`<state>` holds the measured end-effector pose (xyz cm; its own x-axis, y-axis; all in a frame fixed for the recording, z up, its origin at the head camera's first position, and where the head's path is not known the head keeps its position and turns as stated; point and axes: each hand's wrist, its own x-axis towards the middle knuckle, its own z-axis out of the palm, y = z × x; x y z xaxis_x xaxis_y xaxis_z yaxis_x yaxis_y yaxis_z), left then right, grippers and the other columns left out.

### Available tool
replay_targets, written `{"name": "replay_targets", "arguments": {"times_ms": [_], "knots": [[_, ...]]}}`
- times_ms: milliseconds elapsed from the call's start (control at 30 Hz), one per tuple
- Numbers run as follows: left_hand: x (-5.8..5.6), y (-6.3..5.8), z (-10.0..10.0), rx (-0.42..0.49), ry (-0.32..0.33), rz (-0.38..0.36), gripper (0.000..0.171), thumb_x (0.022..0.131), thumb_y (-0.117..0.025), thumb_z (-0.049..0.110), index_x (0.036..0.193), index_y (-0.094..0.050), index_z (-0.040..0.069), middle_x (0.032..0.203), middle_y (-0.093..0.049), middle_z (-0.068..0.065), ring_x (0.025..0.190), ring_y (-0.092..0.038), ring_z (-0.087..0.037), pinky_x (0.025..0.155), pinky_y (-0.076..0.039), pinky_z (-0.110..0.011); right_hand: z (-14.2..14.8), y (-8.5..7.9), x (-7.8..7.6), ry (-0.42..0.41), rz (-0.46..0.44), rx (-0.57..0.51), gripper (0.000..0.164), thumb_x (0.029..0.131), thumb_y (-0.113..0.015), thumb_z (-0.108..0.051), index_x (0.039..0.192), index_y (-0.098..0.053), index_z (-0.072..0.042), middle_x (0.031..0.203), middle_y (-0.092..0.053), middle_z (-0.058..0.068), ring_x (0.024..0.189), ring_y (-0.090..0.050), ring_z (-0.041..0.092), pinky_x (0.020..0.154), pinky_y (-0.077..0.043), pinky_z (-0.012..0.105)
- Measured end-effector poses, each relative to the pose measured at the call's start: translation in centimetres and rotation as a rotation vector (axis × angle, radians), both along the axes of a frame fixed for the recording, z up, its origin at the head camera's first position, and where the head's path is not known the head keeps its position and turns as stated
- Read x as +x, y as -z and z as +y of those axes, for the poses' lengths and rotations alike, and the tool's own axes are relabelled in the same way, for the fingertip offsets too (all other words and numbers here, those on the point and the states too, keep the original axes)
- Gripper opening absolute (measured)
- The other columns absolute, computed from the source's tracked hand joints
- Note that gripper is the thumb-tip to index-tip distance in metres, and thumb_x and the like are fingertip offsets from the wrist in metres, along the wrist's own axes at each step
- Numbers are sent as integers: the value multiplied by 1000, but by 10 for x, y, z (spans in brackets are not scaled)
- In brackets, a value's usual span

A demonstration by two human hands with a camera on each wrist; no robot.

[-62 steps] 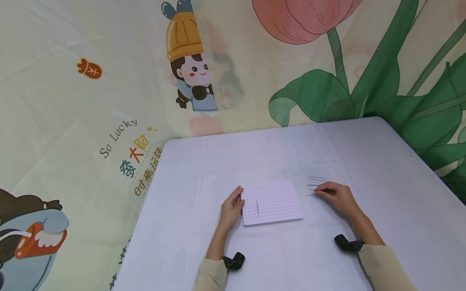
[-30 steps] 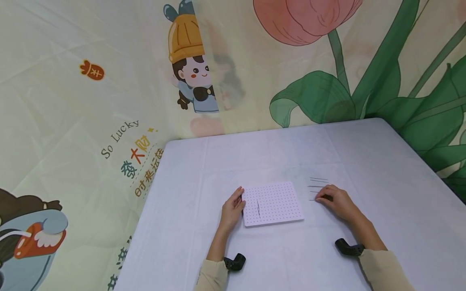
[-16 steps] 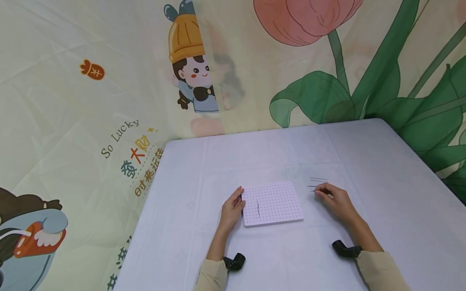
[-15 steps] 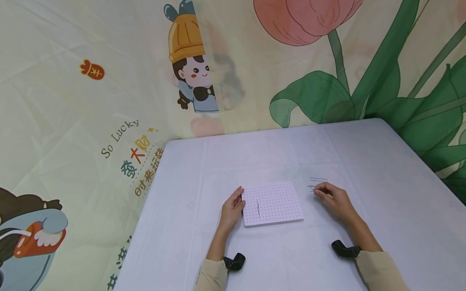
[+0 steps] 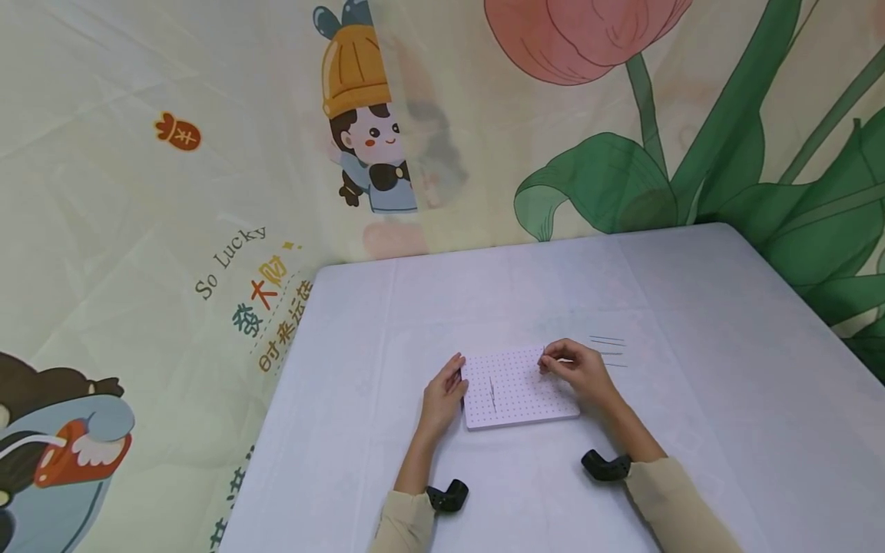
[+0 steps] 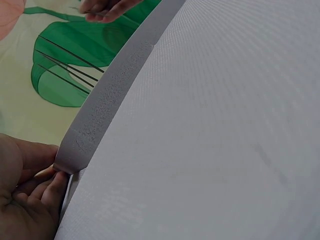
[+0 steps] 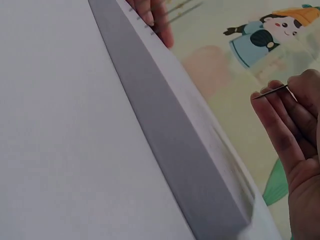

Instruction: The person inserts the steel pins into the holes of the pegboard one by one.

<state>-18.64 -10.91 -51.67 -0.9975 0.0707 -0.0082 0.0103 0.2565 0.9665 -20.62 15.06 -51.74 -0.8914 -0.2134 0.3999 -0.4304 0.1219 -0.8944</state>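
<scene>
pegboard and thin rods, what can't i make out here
Head: far right corner of the pegboard, behind the right hand.
Left wrist: lower ends of the standing rods, hidden by the pegboard's edge.
Right wrist: the left hand, cut off by the top edge; one end of the held rod, covered by the right hand.

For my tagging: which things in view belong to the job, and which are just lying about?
Job: perforated board gripped by left hand; thin rod in right hand; rods standing in board; loose rods on table.
Surroundings: printed backdrop; black wrist devices.

A flower-printed backdrop point(image 5: 104, 200) rises behind a white-covered table point(image 5: 346, 384).
</scene>
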Motion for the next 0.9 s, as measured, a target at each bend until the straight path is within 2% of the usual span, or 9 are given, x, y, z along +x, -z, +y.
{"name": "replay_targets", "arguments": {"times_ms": [133, 267, 467, 700, 900], "knots": [[-6, 16, -3, 15, -2, -7, 43, 86, -54, 1, 129, -46, 5, 142, -35, -6, 128, -35, -19, 105, -32, -28, -30, -11, 4, -46, 7, 9, 9, 80, -61, 4, 88, -57, 4, 82, -64, 17, 73, -65, 20, 63, -58, 24], [-7, 22, -4, -2, -5, -8, 43, 87, -55, 5, 129, -47, 11, 141, -36, 0, 128, -35, -14, 104, -32, -22, -53, -18, 9, -91, 28, 31, 11, 78, -61, 8, 88, -56, 7, 83, -64, 21, 76, -64, 29, 66, -58, 26], [-6, 24, -4, -15, 12, 10, 43, 87, -54, 3, 129, -47, 9, 141, -36, 1, 127, -36, -12, 102, -33, -17, -70, -14, 9, -125, 31, 46, 12, 79, -60, 8, 90, -55, 8, 85, -64, 21, 78, -64, 31, 69, -58, 27], [-7, 24, -7, -25, 17, 24, 43, 87, -54, 4, 129, -47, 8, 141, -36, -1, 127, -36, -13, 102, -34, -17, -75, -14, 9, -135, 10, 89, 12, 80, -61, 6, 91, -56, 6, 87, -65, 17, 82, -64, 28, 73, -57, 25], [-8, 23, -7, -30, 17, 21, 43, 87, -54, 4, 130, -46, 8, 142, -36, -1, 127, -36, -13, 103, -33, -18, -78, -16, 10, -145, 33, 143, 11, 80, -62, 5, 90, -58, 5, 87, -64, 14, 83, -64, 26, 74, -56, 25]]}}
